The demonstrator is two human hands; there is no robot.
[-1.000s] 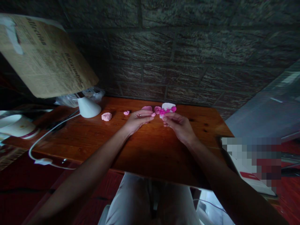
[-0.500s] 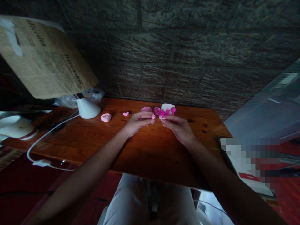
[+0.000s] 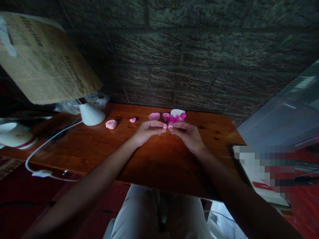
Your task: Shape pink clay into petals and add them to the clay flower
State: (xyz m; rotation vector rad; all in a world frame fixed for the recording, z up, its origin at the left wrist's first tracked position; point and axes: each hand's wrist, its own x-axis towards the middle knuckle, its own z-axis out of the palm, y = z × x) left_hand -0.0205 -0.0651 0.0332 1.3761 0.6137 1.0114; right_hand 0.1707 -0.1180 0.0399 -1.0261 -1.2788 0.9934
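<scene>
My left hand (image 3: 149, 131) pinches a small light-pink piece of what looks like modelling clay (image 3: 164, 126) between thumb and fingers. My right hand (image 3: 187, 134) is closed on a second small pink clay piece (image 3: 170, 126), mostly covered by the fingertips. Both pieces are held close together above the wooden table, with a narrow gap between them. Just behind the hands are a pink oval piece (image 3: 154, 116), a rounded pink lump (image 3: 165, 116) and bright magenta pieces (image 3: 176, 119) in front of a white item (image 3: 178, 113). Their finer details are too small to make out.
Left on the wooden table (image 3: 99, 149) lie a crumpled pink lump (image 3: 111, 124) and a smaller one (image 3: 133, 119). A white lamp base (image 3: 91, 114) with a newsprint shade (image 3: 52, 63) stands beside them, its cord (image 3: 37, 146) trailing frontward. A brick-patterned wall (image 3: 161, 53) rises behind.
My hands have come closer together, with the right moving slightly left. The pink oval piece behind my left hand now shows more fully. The view has shifted slightly.
</scene>
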